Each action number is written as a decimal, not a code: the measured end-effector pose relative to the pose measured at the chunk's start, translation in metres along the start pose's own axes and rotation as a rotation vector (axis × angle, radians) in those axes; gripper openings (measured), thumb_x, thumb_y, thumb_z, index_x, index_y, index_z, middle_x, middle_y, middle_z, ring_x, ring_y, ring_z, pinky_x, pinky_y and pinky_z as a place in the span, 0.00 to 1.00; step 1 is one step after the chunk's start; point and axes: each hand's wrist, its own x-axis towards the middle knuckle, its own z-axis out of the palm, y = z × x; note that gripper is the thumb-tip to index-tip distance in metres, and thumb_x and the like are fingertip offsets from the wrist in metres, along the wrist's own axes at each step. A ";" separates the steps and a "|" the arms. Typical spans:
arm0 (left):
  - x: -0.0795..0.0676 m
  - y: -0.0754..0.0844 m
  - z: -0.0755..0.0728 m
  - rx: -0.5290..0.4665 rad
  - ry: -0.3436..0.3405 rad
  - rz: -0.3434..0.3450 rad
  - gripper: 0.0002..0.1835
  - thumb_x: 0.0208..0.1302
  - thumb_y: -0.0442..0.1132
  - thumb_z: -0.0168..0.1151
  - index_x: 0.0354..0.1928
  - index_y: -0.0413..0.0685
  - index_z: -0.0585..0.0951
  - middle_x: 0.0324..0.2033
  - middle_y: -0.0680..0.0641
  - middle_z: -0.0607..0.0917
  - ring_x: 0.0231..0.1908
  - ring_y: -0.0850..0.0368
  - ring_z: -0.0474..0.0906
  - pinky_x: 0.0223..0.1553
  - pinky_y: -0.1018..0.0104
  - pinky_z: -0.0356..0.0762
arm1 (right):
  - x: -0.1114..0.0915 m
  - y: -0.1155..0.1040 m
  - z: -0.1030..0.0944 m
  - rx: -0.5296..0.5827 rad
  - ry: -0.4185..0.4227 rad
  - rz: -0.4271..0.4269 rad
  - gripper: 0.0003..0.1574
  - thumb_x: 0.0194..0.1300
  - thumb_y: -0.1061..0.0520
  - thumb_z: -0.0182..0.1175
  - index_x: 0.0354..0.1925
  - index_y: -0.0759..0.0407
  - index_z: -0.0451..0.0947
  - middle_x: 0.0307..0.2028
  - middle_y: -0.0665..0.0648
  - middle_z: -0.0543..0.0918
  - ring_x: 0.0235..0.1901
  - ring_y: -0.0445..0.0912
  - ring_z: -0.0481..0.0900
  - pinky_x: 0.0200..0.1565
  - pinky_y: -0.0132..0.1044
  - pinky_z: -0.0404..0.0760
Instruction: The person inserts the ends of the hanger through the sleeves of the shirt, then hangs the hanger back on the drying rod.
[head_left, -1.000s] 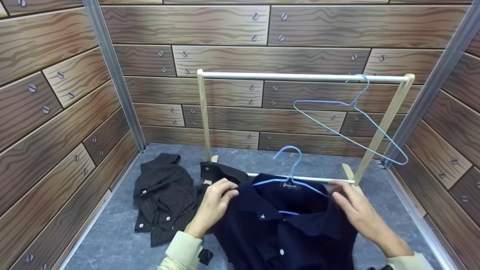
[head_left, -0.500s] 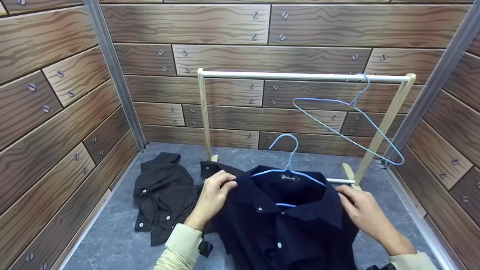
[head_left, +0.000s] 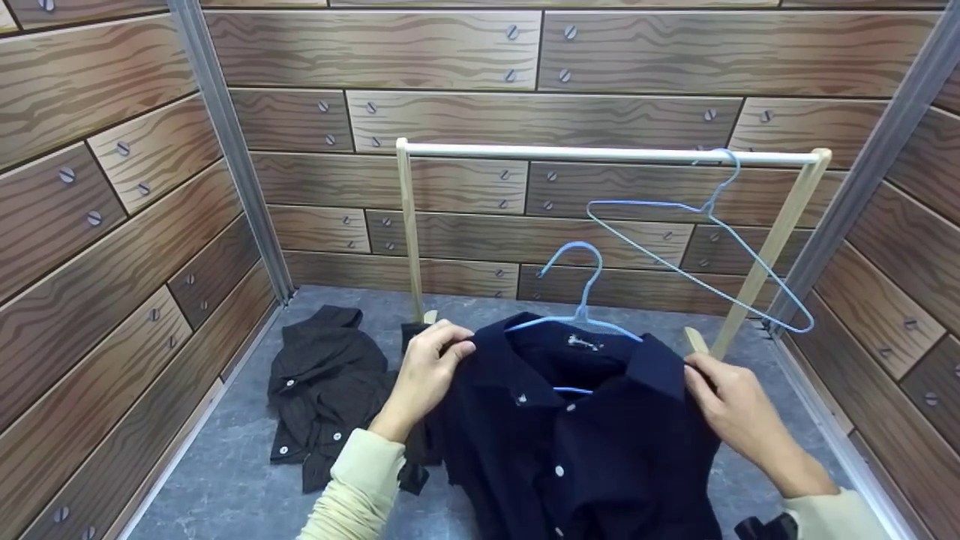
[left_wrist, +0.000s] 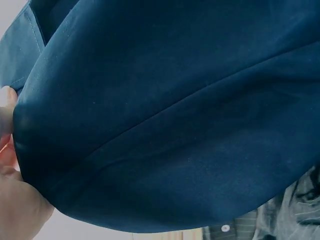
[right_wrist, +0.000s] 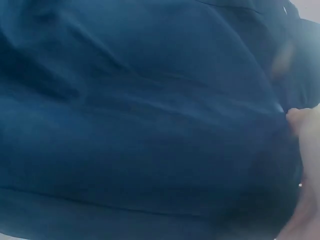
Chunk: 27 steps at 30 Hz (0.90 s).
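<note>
A navy button-up shirt fills the lower middle of the head view, with a blue hanger inside its shoulders and the hook rising above the collar. My left hand pinches the shirt at its left shoulder. At the opposite shoulder, my right hand pinches the cloth between thumb and fingers. Both wrist views are mostly filled by the shirt's fabric; the left hand shows at the left edge of its view, the right hand at the right edge of its own.
Behind the shirt stands a rack with a white top bar and wooden posts. A second blue hanger hangs bare near the bar's right end. A dark striped shirt lies crumpled on the grey surface at left. Wood-patterned walls enclose three sides.
Both hands have raised the navy shirt and its hanger somewhat, so the hook now stands higher before the rack. My right hand has taken hold of the shoulder cloth more closely.
</note>
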 end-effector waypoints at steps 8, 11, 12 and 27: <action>0.014 0.003 -0.002 0.013 0.030 0.012 0.05 0.66 0.40 0.64 0.41 0.51 0.86 0.37 0.55 0.86 0.42 0.61 0.80 0.47 0.66 0.76 | 0.015 -0.003 -0.005 -0.102 0.133 0.008 0.08 0.61 0.67 0.64 0.37 0.57 0.85 0.29 0.57 0.88 0.26 0.54 0.84 0.30 0.43 0.73; 0.019 0.006 -0.003 0.031 0.071 0.015 0.10 0.68 0.40 0.63 0.48 0.51 0.84 0.45 0.55 0.86 0.49 0.59 0.79 0.54 0.63 0.73 | 0.025 -0.006 -0.008 -0.102 0.186 -0.008 0.07 0.62 0.66 0.63 0.37 0.57 0.85 0.28 0.57 0.88 0.25 0.55 0.85 0.30 0.43 0.72; 0.020 0.007 -0.003 0.039 0.079 0.017 0.12 0.68 0.39 0.62 0.52 0.51 0.83 0.48 0.54 0.85 0.52 0.58 0.78 0.56 0.61 0.72 | 0.028 -0.007 -0.009 -0.101 0.201 -0.012 0.06 0.62 0.66 0.63 0.36 0.57 0.85 0.27 0.57 0.88 0.25 0.55 0.84 0.30 0.43 0.72; 0.018 0.013 0.013 0.212 0.144 -0.007 0.41 0.62 0.35 0.64 0.75 0.59 0.60 0.75 0.39 0.54 0.74 0.41 0.51 0.71 0.42 0.56 | 0.082 -0.029 -0.023 -0.113 0.280 -0.011 0.05 0.66 0.60 0.62 0.35 0.61 0.83 0.28 0.62 0.87 0.26 0.62 0.84 0.29 0.54 0.72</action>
